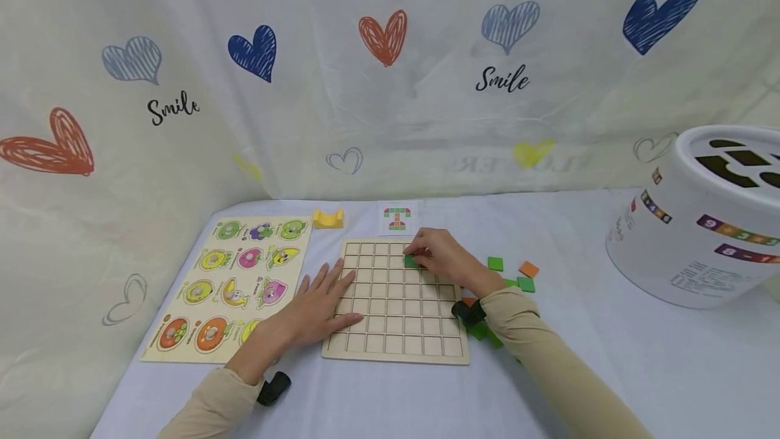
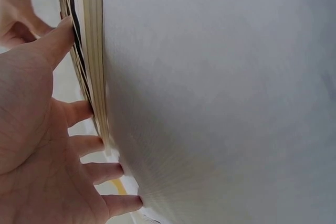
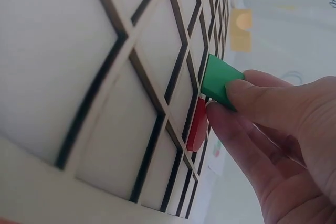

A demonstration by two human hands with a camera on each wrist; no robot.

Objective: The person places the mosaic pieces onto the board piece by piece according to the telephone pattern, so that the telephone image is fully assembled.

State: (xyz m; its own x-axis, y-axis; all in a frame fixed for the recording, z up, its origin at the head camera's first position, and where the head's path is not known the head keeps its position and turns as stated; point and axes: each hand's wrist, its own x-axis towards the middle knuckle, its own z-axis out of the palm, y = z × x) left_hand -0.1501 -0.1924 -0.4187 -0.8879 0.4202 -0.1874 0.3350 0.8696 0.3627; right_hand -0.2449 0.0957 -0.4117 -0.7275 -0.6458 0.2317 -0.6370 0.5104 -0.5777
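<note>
A wooden grid board (image 1: 378,307) lies on the white cloth in front of the person. The right hand (image 1: 447,256) pinches a green square tile (image 3: 220,80) between thumb and fingers, over a cell in the board's upper rows. Just beside that tile, a red piece (image 3: 197,127) with a rounded edge sits on the grid in the right wrist view; the hand hides it in the head view. The left hand (image 1: 313,310) rests on the board's left edge with fingers spread, thumb and fingertips on the frame and some fingers reaching past it.
Loose green tiles (image 1: 495,263) and orange tiles (image 1: 529,269) lie right of the board, partly under the right arm. A pattern card (image 1: 398,218) and a yellow block (image 1: 328,219) stand behind it. A fruit puzzle board (image 1: 201,320) lies left; a white tub (image 1: 664,249) stands right.
</note>
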